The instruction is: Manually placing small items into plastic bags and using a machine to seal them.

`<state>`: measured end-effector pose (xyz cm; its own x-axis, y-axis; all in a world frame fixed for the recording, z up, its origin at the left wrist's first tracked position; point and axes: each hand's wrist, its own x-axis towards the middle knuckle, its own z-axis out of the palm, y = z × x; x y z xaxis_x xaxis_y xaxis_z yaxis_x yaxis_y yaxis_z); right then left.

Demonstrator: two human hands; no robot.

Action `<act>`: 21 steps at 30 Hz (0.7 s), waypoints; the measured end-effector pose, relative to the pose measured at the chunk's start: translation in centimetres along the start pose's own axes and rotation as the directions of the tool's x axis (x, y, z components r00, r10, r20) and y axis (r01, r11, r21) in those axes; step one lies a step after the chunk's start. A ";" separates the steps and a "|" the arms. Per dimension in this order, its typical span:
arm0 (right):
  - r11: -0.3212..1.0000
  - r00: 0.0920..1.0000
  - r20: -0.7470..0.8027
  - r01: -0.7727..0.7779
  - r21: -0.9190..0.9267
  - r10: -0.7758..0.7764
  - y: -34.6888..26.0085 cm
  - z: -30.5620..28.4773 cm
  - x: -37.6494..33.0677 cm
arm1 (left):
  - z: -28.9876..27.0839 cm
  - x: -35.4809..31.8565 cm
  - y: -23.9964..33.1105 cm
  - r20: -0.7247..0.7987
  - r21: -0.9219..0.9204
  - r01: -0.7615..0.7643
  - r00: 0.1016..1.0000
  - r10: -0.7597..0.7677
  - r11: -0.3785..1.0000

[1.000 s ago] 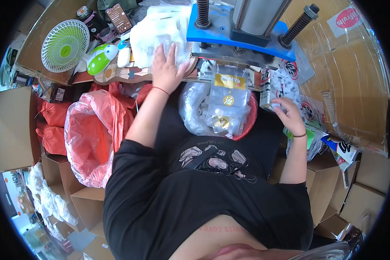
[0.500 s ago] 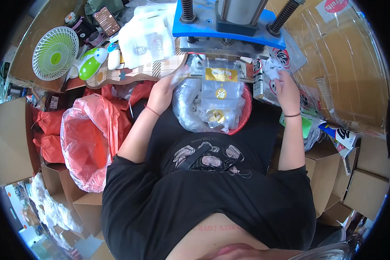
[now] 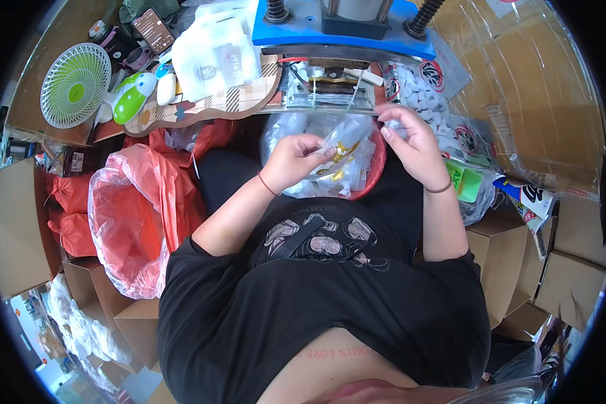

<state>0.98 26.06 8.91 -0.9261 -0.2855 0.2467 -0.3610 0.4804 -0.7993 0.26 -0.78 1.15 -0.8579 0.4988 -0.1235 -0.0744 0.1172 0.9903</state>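
Note:
My left hand (image 3: 295, 160) is closed in a pinch on a clear plastic bag (image 3: 349, 135) with gold print, tilted above a round tub. Just right of the bag, my right hand (image 3: 414, 145) is closed, with a small whitish translucent piece (image 3: 394, 126) between thumb and fingers; its exact kind is unclear. Under both hands, the red tub (image 3: 378, 165) is lined with clear plastic and holds several loose clear bags or scraps. Behind them stands a press with a blue plate (image 3: 343, 35), raised above its metal bed (image 3: 330, 91).
White scraps (image 3: 417, 91) lie right of the press. At the left are a stack of translucent bags (image 3: 215, 67), a green-and-white fan (image 3: 76, 87), a phone (image 3: 153, 30) and a red bag-lined bin (image 3: 124, 222). Cardboard (image 3: 532, 87) walls the right side; a green tray (image 3: 466, 182) sits below it.
The gold-printed bags hanging in front of the press bed have left that spot. My left hand moved right over the tub, and my right hand moved left from the white scraps.

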 end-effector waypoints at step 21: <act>0.978 0.992 0.046 0.120 -0.173 -0.114 -1.0 1.0 2.7 | 2.4 -0.3 0.8 0.237 -0.293 0.207 0.962 -0.139 0.934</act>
<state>-1.04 24.04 9.81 -0.8730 -0.3761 0.3104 -0.4829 0.5787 -0.6572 1.69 1.25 1.80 -0.6943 0.6667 -0.2712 -0.3956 -0.0388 0.9176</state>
